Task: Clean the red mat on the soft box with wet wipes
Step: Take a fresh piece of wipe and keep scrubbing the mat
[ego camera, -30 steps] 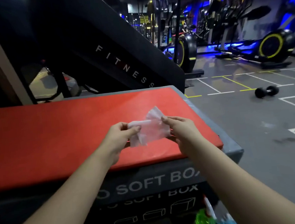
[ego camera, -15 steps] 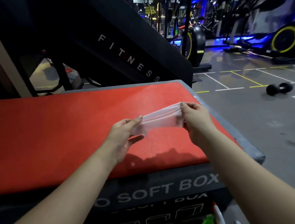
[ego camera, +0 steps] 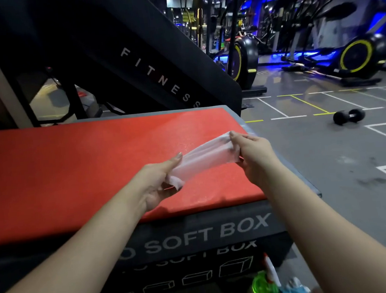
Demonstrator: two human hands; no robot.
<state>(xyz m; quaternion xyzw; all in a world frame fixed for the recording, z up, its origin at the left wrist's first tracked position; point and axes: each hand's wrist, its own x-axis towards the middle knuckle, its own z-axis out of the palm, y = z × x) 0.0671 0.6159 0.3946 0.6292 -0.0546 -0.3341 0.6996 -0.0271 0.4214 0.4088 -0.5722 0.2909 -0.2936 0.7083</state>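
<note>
Closest to the camera, at the bottom edge by the foot of the soft box (ego camera: 194, 238), a green bottle-like thing (ego camera: 263, 287) and something pale blue are cut off by the frame. I cannot make out what they are, or whether a wipe pack is among them.

Above the box's top, the left hand (ego camera: 158, 181) pinches the lower end of a wet wipe (ego camera: 207, 159) between thumb and curled fingers. The right hand (ego camera: 252, 155) pinches the upper end the same way. The wipe is pulled into a taut band between them over the near right part of the red mat (ego camera: 73, 169), seemingly held just above it, not pressed on.

My judgement is that the job is at the preparing stage: the wipe is out and being spread, and wiping with it is yet to begin. A faint speckled sheen on the mat's right half could be damp or only lamp glare; I cannot tell which.

The forearms cover part of the mat's front edge, and its left end runs out of view. Farther off, a dumbbell (ego camera: 349, 116) lies on the floor. A dark slanted panel (ego camera: 158, 75) hides whatever stands behind the box, and the exercise machines (ego camera: 356, 57) are dim in blue light.
</note>
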